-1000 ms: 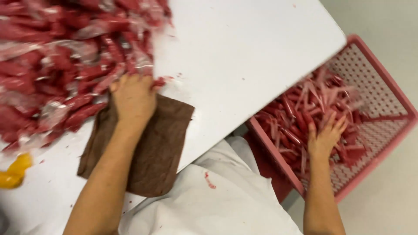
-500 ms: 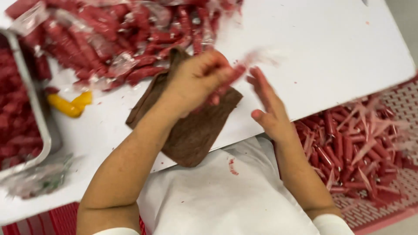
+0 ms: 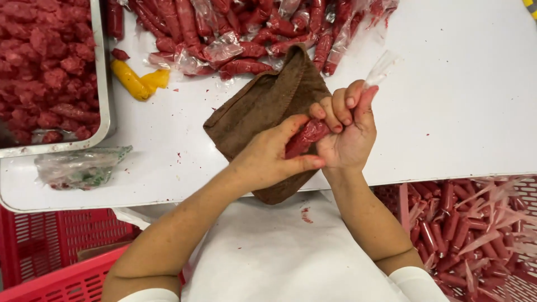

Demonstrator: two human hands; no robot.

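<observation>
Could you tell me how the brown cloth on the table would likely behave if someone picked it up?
The brown cloth would probably be floppy: it already lies rumpled, with folded edges. It looks light for its size and unlikely to slip, given its fuzzy surface. One edge hangs over the table rim, so it should drape rather than hold shape.

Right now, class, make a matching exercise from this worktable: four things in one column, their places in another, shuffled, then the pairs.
Things:
1 brown cloth
2 metal tray
3 yellow piece
4 pink basket

Places:
A far left of the table
B under both hands
C below the table's right edge
D just right of the tray

Pairs: 1-B, 2-A, 3-D, 4-C
</observation>
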